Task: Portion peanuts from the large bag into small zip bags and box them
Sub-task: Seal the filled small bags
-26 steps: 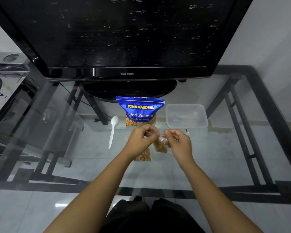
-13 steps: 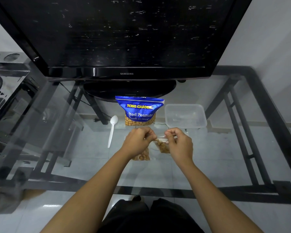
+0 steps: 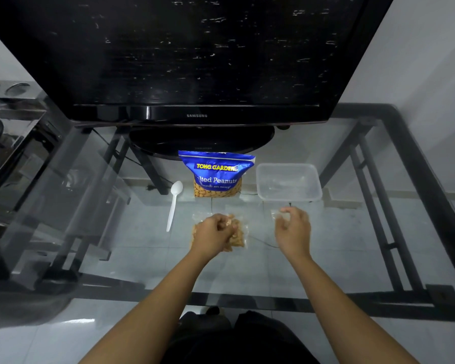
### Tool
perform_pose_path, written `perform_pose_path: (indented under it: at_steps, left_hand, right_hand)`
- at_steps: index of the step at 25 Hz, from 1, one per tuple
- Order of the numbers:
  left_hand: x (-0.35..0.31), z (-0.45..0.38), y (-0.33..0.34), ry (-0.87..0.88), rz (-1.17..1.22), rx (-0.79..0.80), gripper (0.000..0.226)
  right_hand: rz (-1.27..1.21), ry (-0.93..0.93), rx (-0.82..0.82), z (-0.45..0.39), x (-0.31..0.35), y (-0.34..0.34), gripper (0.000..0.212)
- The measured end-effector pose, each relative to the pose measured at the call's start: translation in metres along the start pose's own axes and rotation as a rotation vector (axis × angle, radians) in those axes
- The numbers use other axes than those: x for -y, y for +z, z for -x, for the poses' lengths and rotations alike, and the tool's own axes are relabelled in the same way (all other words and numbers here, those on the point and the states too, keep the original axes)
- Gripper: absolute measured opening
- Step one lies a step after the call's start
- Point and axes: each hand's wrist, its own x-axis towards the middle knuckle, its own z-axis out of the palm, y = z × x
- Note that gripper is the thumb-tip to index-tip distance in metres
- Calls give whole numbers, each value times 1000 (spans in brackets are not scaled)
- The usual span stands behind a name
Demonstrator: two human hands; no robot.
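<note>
A blue large bag of salted peanuts (image 3: 217,172) stands upright under the TV. To its right sits an empty clear plastic box (image 3: 289,182). My left hand (image 3: 212,232) is closed on a small zip bag filled with peanuts (image 3: 238,236), low over the glass table; a second filled bag partly shows beneath the hand. My right hand (image 3: 293,228) is apart from it, just in front of the box, with its fingers curled on an empty clear zip bag (image 3: 276,214). How many empty bags lie there I cannot tell.
A white plastic spoon (image 3: 174,204) lies left of the large bag. A big black TV (image 3: 197,61) on its stand fills the back of the glass table (image 3: 352,245). The table's black frame runs along the right and front edges.
Both hands were together on one filled zip bag. Now they have parted: the left hand dropped with the filled bag, and the right hand moved right to the empty bag by the box.
</note>
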Motion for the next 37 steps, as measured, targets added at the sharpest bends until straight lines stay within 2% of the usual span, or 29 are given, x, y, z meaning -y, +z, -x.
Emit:
perform_pose_path:
  at_steps: [1, 3, 6, 9, 11, 14, 19, 23, 26, 29, 33, 37]
  left_hand:
    - [4, -3, 2, 6, -129, -52, 21]
    - [8, -8, 6, 22, -305, -102, 25]
    - [8, -10, 17, 64, -455, -111, 27]
    - [12, -12, 22, 99, -537, -152, 19]
    - [14, -11, 19, 78, -472, -177, 18]
    - [13, -13, 9, 144, -281, -197, 21]
    - [-14, -4, -8, 162, 167, 67, 27]
    - [-26, -5, -8, 222, 268, 80, 10]
    - [-27, -6, -11, 190, 282, 140, 8]
    - [-26, -7, -15, 157, 278, 181, 6]
    - [-32, -7, -15, 225, 144, 136, 5]
    - [-38, -5, -12, 366, -124, 58, 8]
  right_hand:
    - [83, 20, -30, -2, -11, -2, 18]
    - [149, 72, 33, -4, -30, -5, 18]
    - [110, 54, 124, -5, -41, -4, 21]
    - [59, 17, 103, -1, -39, -5, 23]
    - [-27, -10, 92, 4, -37, -5, 26]
    - [-228, -5, 153, 15, -24, -6, 29]
    - [-558, -7, 351, 33, 15, -3, 31]
    - [-638, -1, 365, 36, 28, 0, 33]
    - [-677, 92, 319, 30, 33, -1, 23]
    - [-640, 72, 257, 22, 38, -1, 5]
    - [-596, 31, 221, 21, 42, 3, 10]
    - [-341, -83, 128, 21, 42, 7, 9]
